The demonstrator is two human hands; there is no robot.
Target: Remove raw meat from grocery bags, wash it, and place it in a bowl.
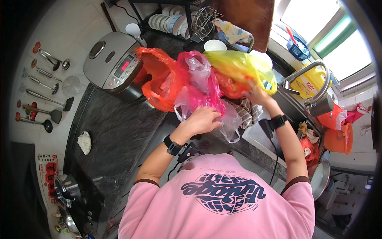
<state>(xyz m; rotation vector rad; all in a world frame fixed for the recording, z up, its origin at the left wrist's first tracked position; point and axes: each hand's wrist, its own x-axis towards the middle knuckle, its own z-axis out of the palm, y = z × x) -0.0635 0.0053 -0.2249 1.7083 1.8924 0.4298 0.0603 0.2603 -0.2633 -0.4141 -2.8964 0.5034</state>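
Observation:
My left hand (203,120) lies against the lower part of a pink plastic bag (206,97), its fingers bent; whether they pinch the film is hidden. Clear plastic bags with handles (231,121) spread beneath and beside that hand. To the right, my right hand (257,95) is blurred at the lower edge of a yellow plastic bag (238,61), by a red plastic bag (229,85). Its fingertips cannot be made out well. An orange-red plastic bag (161,79) stands with its mouth spread, left of the pink one.
A rice cooker (115,62) stands left of the bags. White clumped food (84,142) lies on the dark counter (119,128). At right are a checked cloth (246,110), the sink (259,137), a faucet (320,86) and a yellow jug (310,79). Behind is a dish rack (191,21).

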